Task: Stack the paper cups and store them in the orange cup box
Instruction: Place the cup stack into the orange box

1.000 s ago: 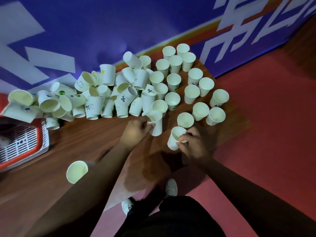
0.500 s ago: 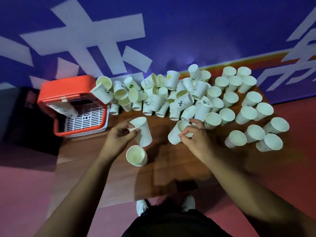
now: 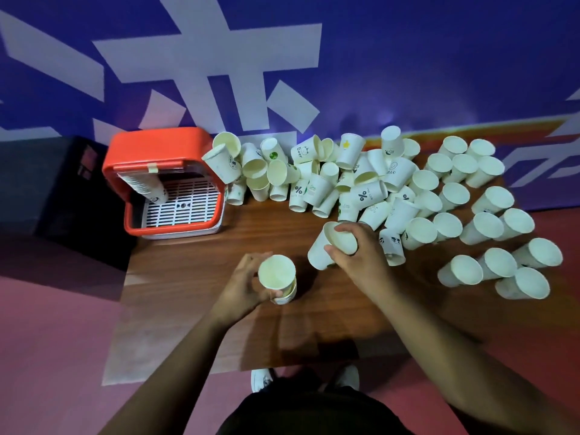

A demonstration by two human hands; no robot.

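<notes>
The left hand (image 3: 241, 287) reaches forward, its grip curled round a short stack of white paper cups (image 3: 276, 273) standing upright on the brown wooden desk (image 3: 188, 277). The right hand (image 3: 361, 255), arched from above, clamps a single white paper cup (image 3: 320, 252) that is tilted left. The orange plastic cup box (image 3: 157, 142) sits open at the desk's far left.

Cup stack (image 3: 276, 274) in L hand (image 3: 240, 285), tilted cup (image 3: 318, 254) in R hand (image 3: 364, 255)

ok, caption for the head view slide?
Left hand grips nested cups, right hand holds a single cup; orange cup box open at left.
</notes>
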